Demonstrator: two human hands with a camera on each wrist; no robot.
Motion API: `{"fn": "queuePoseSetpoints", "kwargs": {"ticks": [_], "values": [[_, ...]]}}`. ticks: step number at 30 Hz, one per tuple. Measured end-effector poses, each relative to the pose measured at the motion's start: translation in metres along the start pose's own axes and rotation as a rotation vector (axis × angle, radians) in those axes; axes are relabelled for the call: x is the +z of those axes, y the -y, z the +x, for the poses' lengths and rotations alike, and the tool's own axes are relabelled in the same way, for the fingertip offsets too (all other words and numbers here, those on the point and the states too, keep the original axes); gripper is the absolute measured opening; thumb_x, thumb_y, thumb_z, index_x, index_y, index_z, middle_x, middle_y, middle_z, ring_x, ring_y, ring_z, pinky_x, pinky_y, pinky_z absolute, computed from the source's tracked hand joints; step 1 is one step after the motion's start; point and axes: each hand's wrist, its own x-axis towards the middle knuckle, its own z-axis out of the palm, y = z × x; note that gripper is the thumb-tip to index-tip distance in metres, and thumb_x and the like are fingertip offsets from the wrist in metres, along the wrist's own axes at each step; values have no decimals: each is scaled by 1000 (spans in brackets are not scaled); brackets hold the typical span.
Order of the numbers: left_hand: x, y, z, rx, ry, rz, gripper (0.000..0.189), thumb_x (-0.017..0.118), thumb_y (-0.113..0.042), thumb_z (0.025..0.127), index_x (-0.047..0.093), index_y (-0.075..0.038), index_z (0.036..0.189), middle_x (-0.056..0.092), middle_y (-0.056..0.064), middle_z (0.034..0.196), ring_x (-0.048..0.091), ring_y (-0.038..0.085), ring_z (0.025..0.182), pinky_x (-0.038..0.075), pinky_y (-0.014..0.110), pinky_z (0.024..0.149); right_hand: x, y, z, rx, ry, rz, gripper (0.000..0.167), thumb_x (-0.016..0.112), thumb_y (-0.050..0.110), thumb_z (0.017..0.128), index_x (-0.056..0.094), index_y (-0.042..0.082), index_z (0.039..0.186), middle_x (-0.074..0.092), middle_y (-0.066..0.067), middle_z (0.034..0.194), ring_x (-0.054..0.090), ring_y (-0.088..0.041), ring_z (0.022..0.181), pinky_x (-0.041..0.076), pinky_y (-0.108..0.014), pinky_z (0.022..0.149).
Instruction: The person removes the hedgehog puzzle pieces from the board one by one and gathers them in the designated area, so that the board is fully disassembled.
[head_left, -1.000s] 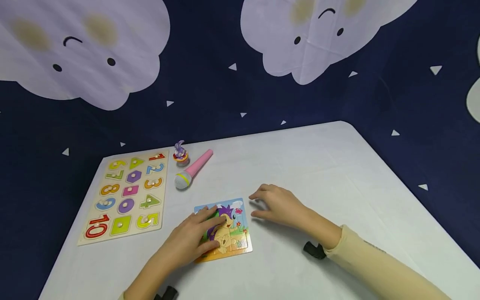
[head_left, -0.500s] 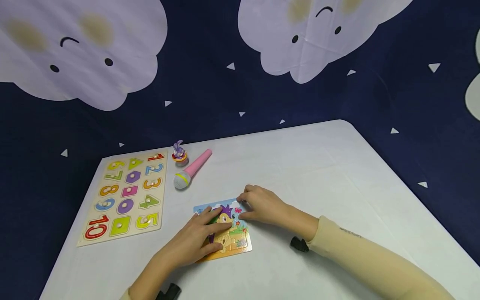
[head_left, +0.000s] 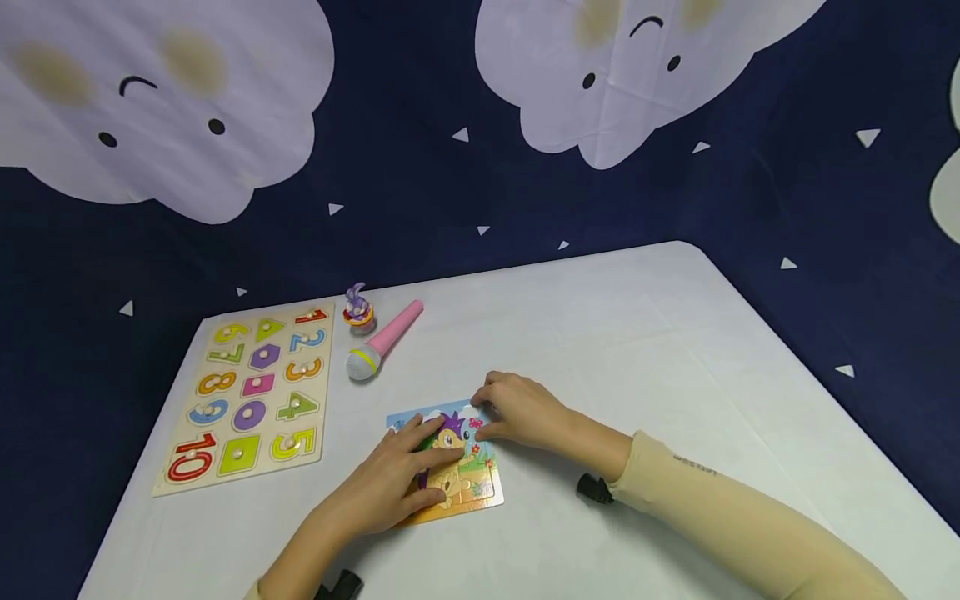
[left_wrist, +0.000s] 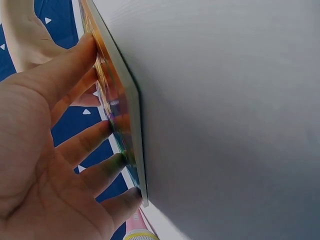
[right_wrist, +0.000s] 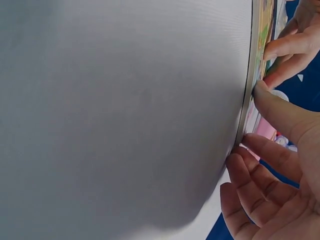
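A square jigsaw puzzle (head_left: 482, 479) with a purple-haired hedgehog picture lies flat on the white table, its picture pieces seated in the frame. My left hand (head_left: 382, 485) rests on its left half with fingers spread. The left wrist view shows the thumb and fingertips touching the puzzle's face (left_wrist: 117, 105). At the upper right corner is my right hand (head_left: 525, 410), fingers loosely bent. In the right wrist view its thumb (right_wrist: 272, 102) touches the puzzle's edge and the index fingertip lies at the corner. Part of the picture is hidden under the left hand.
A wooden number and shape board (head_left: 247, 400) lies on the left of the table (head_left: 645, 333). Beside it are a pink toy microphone (head_left: 386, 337) and a small purple rabbit figure (head_left: 358, 308). A dark blue cloud-patterned cloth (head_left: 405, 167) hangs behind.
My right hand has moved left, from beside the puzzle onto its upper right corner, and then stays there. The left hand has shifted slightly right over the picture.
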Motion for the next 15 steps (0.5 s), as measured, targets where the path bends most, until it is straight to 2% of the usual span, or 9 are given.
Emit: {"fn": "queuePoseSetpoints", "kwargs": {"ticks": [7, 15], "values": [[2, 2, 0, -3, -8, -17, 49, 78, -34, 99, 68, -30, 146, 43, 14, 171, 32, 52, 160, 29, 80, 121, 0, 2, 0, 21, -3, 49, 44, 95, 31, 83, 81, 7, 117, 68, 0, 97, 55, -10, 81, 50, -26, 72], [3, 3, -1, -2, -13, -8, 49, 78, -35, 99, 68, -31, 146, 43, 13, 171, 31, 51, 160, 29, 80, 121, -1, 2, 3, 27, 6, 61, 39, 96, 29, 81, 80, 9, 111, 67, 0, 95, 55, -10, 81, 50, -27, 72]]}}
